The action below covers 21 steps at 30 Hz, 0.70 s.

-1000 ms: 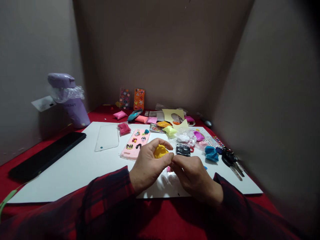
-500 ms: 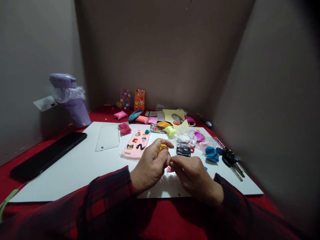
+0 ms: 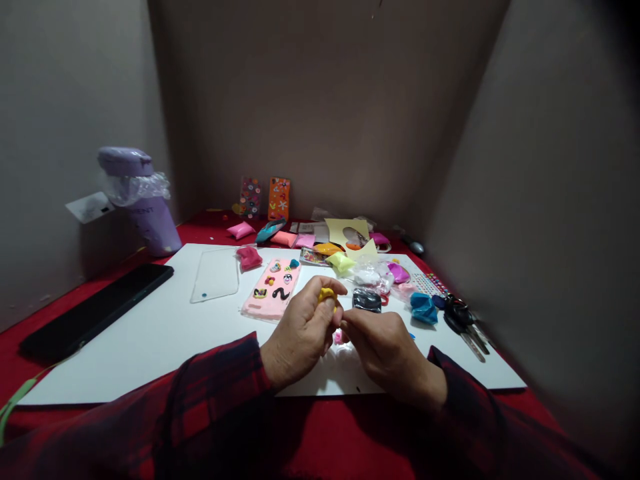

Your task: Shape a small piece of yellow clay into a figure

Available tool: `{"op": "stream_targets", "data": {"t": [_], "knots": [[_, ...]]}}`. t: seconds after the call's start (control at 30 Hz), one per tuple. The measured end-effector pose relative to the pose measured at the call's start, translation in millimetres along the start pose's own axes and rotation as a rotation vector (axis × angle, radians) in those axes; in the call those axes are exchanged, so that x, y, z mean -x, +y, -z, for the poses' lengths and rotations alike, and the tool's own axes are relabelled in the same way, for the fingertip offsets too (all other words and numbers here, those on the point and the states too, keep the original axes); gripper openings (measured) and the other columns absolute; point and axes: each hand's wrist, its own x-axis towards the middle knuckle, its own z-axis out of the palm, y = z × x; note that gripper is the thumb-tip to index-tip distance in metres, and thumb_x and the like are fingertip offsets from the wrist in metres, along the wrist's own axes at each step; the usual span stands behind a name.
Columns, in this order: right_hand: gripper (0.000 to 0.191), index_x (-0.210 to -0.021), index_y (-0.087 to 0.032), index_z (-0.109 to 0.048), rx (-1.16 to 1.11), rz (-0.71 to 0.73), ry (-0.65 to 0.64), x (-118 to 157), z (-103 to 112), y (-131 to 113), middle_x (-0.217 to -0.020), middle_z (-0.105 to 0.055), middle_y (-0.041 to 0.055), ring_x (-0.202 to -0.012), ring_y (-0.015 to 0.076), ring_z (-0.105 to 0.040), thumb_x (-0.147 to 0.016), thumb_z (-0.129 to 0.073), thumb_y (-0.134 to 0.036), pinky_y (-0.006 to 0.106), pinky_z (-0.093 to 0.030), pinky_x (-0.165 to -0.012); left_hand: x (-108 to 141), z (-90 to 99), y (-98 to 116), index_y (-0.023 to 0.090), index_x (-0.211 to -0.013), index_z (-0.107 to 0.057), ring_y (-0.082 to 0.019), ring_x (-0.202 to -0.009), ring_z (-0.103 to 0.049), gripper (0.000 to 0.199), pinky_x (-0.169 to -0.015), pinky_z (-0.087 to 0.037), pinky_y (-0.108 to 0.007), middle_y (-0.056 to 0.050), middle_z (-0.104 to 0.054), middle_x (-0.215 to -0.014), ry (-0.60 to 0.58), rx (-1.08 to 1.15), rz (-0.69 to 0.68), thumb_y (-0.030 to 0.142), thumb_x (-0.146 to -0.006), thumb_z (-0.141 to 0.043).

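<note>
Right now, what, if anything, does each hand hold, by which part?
Left hand: yellow lump, between thumb and forefinger; exact part hidden. Right hand: cannot tell.

The left fingers [image 3: 324, 313] partly hide the yellow lump [image 3: 327, 293].

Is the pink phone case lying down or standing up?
Lying down: the pink phone case rests on the white board, its little decorations facing up, beside the left hand.

a case [image 3: 266, 305] lies on the board [image 3: 165, 353] left of the lump [image 3: 327, 293] in the left hand [image 3: 303, 327], keys [image 3: 458, 320] well right.
</note>
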Motion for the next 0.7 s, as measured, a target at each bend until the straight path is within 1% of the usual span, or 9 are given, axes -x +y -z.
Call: {"op": "stream_targets", "data": {"t": [0.1, 0.2, 0.33, 0.4, 0.47, 0.57, 0.63, 0.7], "knots": [[0.024, -0.076, -0.016, -0.052, -0.007, -0.014, 0.0, -0.2, -0.7, 0.9, -0.066, -0.055, 0.0019, -0.055, 0.0113, -0.049, -0.094, -0.036, -0.02, 0.024, -0.033, -0.054, -0.1, 0.6, -1.4, 0.021, -0.097, -0.044, -0.003, -0.04, -0.039, 0.015, -0.038, -0.032, -0.015, 0.006, -0.047, -0.064, 0.009, 0.009, -0.009, 0.032, -0.088, -0.04], [0.023, -0.077, -0.016, -0.052, 0.002, -0.02, 0.005, 0.2, -0.9, 1.6, -0.066, -0.055, 0.0017, -0.055, 0.011, -0.049, -0.094, -0.037, -0.019, 0.023, -0.032, -0.053, -0.5, 1.3, -0.2, 0.021, -0.097, -0.047, -0.004, -0.043, -0.041, 0.022, -0.04, -0.033, -0.016, 0.006, -0.048, -0.063, -0.004, -0.012, -0.023, 0.04, -0.086, -0.047], [0.023, -0.075, -0.015, -0.052, 0.048, 0.041, -0.003, 1.1, -0.6, 0.7, -0.063, -0.056, 0.0017, -0.053, 0.0108, -0.049, -0.092, -0.037, -0.015, 0.023, -0.03, -0.051, -2.1, 0.2, 3.1, 0.016, -0.083, -0.055, -0.003, -0.042, -0.039, 0.031, -0.042, -0.031, -0.016, 0.006, -0.045, -0.053, -0.01, -0.019, -0.048, 0.045, -0.085, -0.047], [0.023, -0.075, -0.015, -0.053, 0.066, 0.07, -0.012, 1.0, -0.6, -0.1, -0.064, -0.057, 0.0021, -0.054, 0.0112, -0.051, -0.091, -0.036, -0.015, 0.023, -0.031, -0.052, -2.6, -0.6, 3.7, 0.015, -0.083, -0.056, -0.003, -0.04, -0.036, 0.032, -0.043, -0.03, -0.015, 0.008, -0.041, -0.047, 0.001, -0.013, -0.045, 0.044, -0.086, -0.045], [0.023, -0.078, -0.014, -0.054, 0.07, 0.08, -0.024, 0.3, -0.8, -0.8, -0.066, -0.058, 0.0025, -0.056, 0.0114, -0.053, -0.091, -0.036, -0.014, 0.023, -0.032, -0.053, -2.4, -0.9, 3.6, 0.016, -0.093, -0.055, -0.003, -0.038, -0.034, 0.03, -0.043, -0.029, -0.016, 0.009, -0.04, -0.045, 0.013, -0.015, -0.032, 0.043, -0.087, -0.044], [0.021, -0.081, -0.015, -0.055, 0.054, 0.081, -0.04, -0.8, -1.3, -1.2, -0.069, -0.06, 0.0025, -0.058, 0.0114, -0.054, -0.091, -0.036, -0.014, 0.022, -0.033, -0.055, -0.6, -0.2, 4.6, 0.018, -0.105, -0.05, -0.004, -0.038, -0.035, 0.028, -0.044, -0.03, -0.016, 0.01, -0.042, -0.046, 0.027, -0.046, 0.006, 0.038, -0.088, -0.042], [0.021, -0.08, -0.015, -0.054, 0.044, 0.071, -0.04, -0.9, -1.5, -1.2, -0.067, -0.059, 0.0017, -0.057, 0.0108, -0.053, -0.091, -0.036, -0.014, 0.022, -0.033, -0.054, 0.4, 0.1, 6.4, 0.019, -0.106, -0.047, -0.004, -0.039, -0.036, 0.024, -0.045, -0.031, -0.016, 0.009, -0.045, -0.049, 0.031, -0.067, 0.03, 0.033, -0.087, -0.041], [0.02, -0.079, -0.015, -0.053, 0.037, 0.066, -0.033, -0.4, -1.4, -1.3, -0.066, -0.057, 0.0009, -0.056, 0.0102, -0.051, -0.091, -0.037, -0.014, 0.022, -0.032, -0.054, 0.7, 0.0, 8.2, 0.02, -0.102, -0.047, -0.004, -0.04, -0.037, 0.019, -0.046, -0.031, -0.016, 0.009, -0.046, -0.05, 0.036, -0.079, 0.044, 0.028, -0.087, -0.04]]}}
